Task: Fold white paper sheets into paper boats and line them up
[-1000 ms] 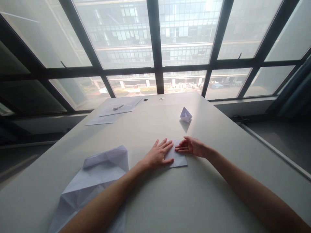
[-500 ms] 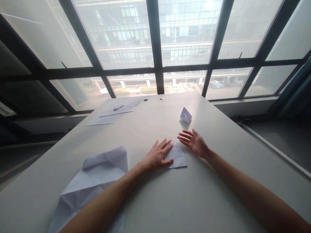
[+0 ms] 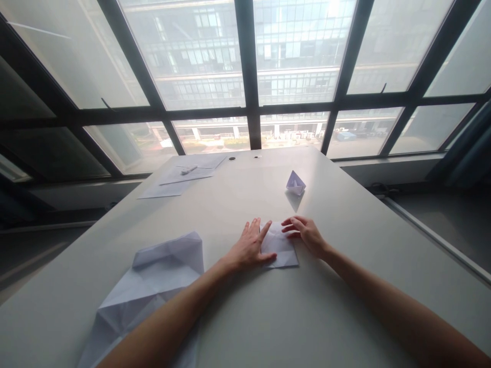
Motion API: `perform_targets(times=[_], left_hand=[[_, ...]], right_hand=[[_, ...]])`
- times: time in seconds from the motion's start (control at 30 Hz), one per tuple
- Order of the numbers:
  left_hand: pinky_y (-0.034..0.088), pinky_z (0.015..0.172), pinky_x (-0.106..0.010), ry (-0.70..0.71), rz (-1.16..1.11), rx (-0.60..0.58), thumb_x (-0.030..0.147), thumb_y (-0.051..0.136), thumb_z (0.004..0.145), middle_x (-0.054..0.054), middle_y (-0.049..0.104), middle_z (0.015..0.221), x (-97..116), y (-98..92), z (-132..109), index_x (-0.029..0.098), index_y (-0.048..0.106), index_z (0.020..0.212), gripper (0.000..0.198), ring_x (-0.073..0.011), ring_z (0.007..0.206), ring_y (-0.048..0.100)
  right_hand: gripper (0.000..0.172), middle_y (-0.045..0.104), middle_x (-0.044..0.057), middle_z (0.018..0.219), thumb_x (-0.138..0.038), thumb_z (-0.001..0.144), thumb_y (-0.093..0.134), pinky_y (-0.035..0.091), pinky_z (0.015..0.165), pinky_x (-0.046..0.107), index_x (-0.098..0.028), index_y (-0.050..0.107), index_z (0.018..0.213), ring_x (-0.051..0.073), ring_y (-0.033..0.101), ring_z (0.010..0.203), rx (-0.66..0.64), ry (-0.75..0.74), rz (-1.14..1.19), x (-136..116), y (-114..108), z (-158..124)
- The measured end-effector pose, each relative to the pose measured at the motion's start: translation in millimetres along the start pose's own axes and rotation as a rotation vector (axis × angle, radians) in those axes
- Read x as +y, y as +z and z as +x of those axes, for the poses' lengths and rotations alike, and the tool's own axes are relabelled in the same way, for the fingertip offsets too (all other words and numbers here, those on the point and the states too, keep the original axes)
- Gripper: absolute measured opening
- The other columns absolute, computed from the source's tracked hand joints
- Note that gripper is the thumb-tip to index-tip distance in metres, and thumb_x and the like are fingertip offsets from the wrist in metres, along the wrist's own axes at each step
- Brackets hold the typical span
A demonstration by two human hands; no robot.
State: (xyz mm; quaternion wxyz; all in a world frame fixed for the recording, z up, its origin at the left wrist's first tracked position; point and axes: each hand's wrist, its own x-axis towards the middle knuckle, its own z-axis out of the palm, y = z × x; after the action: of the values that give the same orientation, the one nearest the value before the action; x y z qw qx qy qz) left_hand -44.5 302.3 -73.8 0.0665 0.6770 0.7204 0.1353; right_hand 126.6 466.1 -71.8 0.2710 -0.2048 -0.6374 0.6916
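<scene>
A small folded square of white paper (image 3: pixel 281 250) lies on the grey table (image 3: pixel 268 317) in front of me. My left hand (image 3: pixel 249 246) lies flat on its left part, fingers stretched out and pressing it down. My right hand (image 3: pixel 306 234) rests at the paper's far right corner, fingers curled low and touching the paper's edge. A small finished paper boat (image 3: pixel 295 183) stands upright farther back on the table, apart from both hands.
A large crumpled, folded sheet (image 3: pixel 153 286) lies at the near left under my left forearm. Flat sheets (image 3: pixel 180 179) with a white pen (image 3: pixel 188 169) lie at the far left. Tall windows run behind the table's far edge.
My right hand lifted off the paper with fingers spread, then came back down to the paper's far right corner with fingers curled. My left hand stayed pressing the paper.
</scene>
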Motion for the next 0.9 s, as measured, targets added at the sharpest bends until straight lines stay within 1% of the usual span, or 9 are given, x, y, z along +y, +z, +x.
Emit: perform_targets(times=[0.07, 0.13, 0.3, 0.4, 0.53, 0.63, 0.73, 0.83, 0.9], left_hand=[[0.013, 0.116, -0.063, -0.008, 0.011, 0.010, 0.072, 0.056, 0.083, -0.023, 0.023, 0.159, -0.2, 1.1, 0.2, 0.020, 0.016, 0.158, 0.100, -0.0423, 0.148, 0.013], [0.013, 0.116, -0.063, -0.013, 0.022, 0.019, 0.072, 0.055, 0.083, -0.022, 0.026, 0.157, -0.9, 2.1, 0.2, 0.021, 0.017, 0.158, 0.098, -0.0421, 0.147, 0.016], [0.014, 0.117, -0.063, -0.005, 0.010, 0.051, 0.069, 0.060, 0.082, -0.020, 0.032, 0.154, -2.2, 2.2, -0.9, 0.024, 0.024, 0.156, 0.094, -0.0405, 0.145, 0.021], [0.018, 0.117, -0.061, -0.001, -0.044, 0.106, 0.064, 0.066, 0.081, -0.018, 0.034, 0.152, -0.3, -1.0, -1.9, 0.025, 0.029, 0.154, 0.090, -0.0384, 0.143, 0.026], [0.035, 0.114, -0.049, 0.028, -0.202, 0.266, 0.038, 0.054, 0.095, -0.011, 0.047, 0.139, 2.4, -5.6, -2.2, 0.027, 0.044, 0.144, 0.050, -0.0280, 0.131, 0.045], [0.051, 0.098, -0.041, 0.014, -0.380, 0.368, 0.020, 0.045, 0.096, -0.008, 0.051, 0.130, 1.3, -6.5, -2.1, 0.028, 0.049, 0.137, 0.042, -0.0210, 0.109, 0.058], [0.058, 0.084, -0.035, 0.002, -0.550, 0.407, 0.021, 0.050, 0.094, -0.008, 0.045, 0.134, 0.3, -6.0, -2.6, 0.029, 0.045, 0.139, 0.046, -0.0157, 0.090, 0.061], [0.057, 0.088, -0.037, 0.030, -0.691, 0.402, 0.025, 0.050, 0.095, -0.011, 0.035, 0.145, 4.7, -4.9, -3.6, 0.031, 0.031, 0.147, 0.055, -0.0155, 0.094, 0.063], [0.057, 0.089, -0.038, 0.049, -0.763, 0.355, 0.025, 0.046, 0.097, -0.012, 0.029, 0.150, 10.8, -3.8, -4.2, 0.033, 0.021, 0.150, 0.060, -0.0175, 0.101, 0.063]], right_hand=[[0.028, 0.072, 0.009, 0.081, -0.041, 0.084, 0.062, 0.054, 0.066, 0.034, -0.016, 0.072, 0.082, 0.021, 0.067, 0.072, -0.009, -0.050, -0.168, 5.6, 5.3, -0.3], [0.025, 0.071, 0.008, 0.076, -0.037, 0.084, 0.061, 0.054, 0.065, 0.033, -0.016, 0.073, 0.079, 0.020, 0.065, 0.068, -0.007, -0.103, -0.275, 10.7, 8.7, 0.6], [0.024, 0.072, 0.007, 0.077, -0.035, 0.084, 0.058, 0.054, 0.066, 0.033, -0.017, 0.073, 0.079, 0.020, 0.065, 0.070, -0.009, -0.123, -0.286, 13.5, 8.5, 1.5], [0.023, 0.072, 0.007, 0.076, -0.034, 0.083, 0.059, 0.054, 0.065, 0.032, -0.017, 0.073, 0.079, 0.020, 0.065, 0.068, -0.007, -0.133, -0.282, 11.5, 8.5, 0.1], [0.020, 0.073, 0.007, 0.079, -0.033, 0.082, 0.060, 0.053, 0.062, 0.031, -0.018, 0.073, 0.079, 0.020, 0.066, 0.069, -0.022, -0.122, -0.246, 9.0, 11.8, -2.2], [0.019, 0.073, 0.007, 0.080, -0.032, 0.082, 0.060, 0.052, 0.061, 0.030, -0.017, 0.072, 0.080, 0.019, 0.065, 0.067, -0.036, -0.103, -0.257, 6.7, 14.4, -3.6], [0.020, 0.072, 0.006, 0.078, -0.033, 0.083, 0.061, 0.049, 0.060, 0.029, -0.017, 0.072, 0.080, 0.018, 0.063, 0.066, -0.054, -0.108, -0.286, 3.9, 15.4, -4.9], [0.026, 0.070, 0.005, 0.074, -0.039, 0.087, 0.060, 0.047, 0.059, 0.027, -0.017, 0.071, 0.079, 0.018, 0.062, 0.064, -0.085, -0.131, -0.311, 0.3, 15.6, -6.8], [0.033, 0.068, 0.004, 0.071, -0.045, 0.090, 0.058, 0.044, 0.058, 0.027, -0.017, 0.069, 0.075, 0.016, 0.059, 0.062, -0.108, -0.149, -0.327, -2.3, 15.8, -8.3]])
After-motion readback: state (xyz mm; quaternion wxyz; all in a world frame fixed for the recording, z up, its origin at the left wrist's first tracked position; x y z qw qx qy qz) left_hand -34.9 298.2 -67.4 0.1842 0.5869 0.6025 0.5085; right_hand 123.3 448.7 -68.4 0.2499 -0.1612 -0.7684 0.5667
